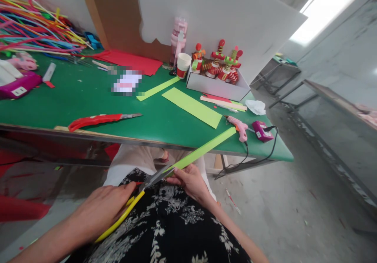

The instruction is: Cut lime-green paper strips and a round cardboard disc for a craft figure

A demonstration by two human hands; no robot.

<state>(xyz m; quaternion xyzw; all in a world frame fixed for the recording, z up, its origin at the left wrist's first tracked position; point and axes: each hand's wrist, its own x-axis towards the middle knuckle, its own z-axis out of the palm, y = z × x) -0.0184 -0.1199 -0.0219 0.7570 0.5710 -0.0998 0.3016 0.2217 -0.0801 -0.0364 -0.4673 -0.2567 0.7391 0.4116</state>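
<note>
Gripping yellow scissors (134, 203), the left hand (103, 208) sets the blades on a green strip (203, 149). The right hand (191, 180) pinches the strip just below the table (88, 102) edge. A glue gun (239, 127) lies on the table.

strip (206, 147): long, narrow, lime-green paper; slants from the lap up to the bench edge, far end over the bench, near end pinched in right hand (191, 182) | scissors (153, 179): yellow handles, grey blades meeting strip's near end; gripped in left hand (108, 204), above lap
</note>
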